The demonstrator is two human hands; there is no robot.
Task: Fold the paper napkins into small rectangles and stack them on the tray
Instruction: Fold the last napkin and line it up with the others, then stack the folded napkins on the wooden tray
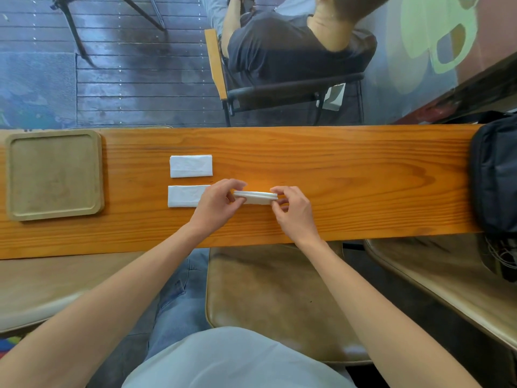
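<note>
Beyond wooden counter [335, 169], dark decking [126, 79]

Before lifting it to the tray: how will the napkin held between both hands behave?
The folded napkin looks thin and layered, so probably very light and floppy; the left hand and right hand pinch opposite ends. Its layers gape slightly at the edge, so it may spring open if released.

I'm seeing two folded white napkins [190, 166] [184, 196] lying flat right of the bare tan tray [53, 175]. A third napkin [255, 197] is sitting half-folded, farther right of the tray.
</note>
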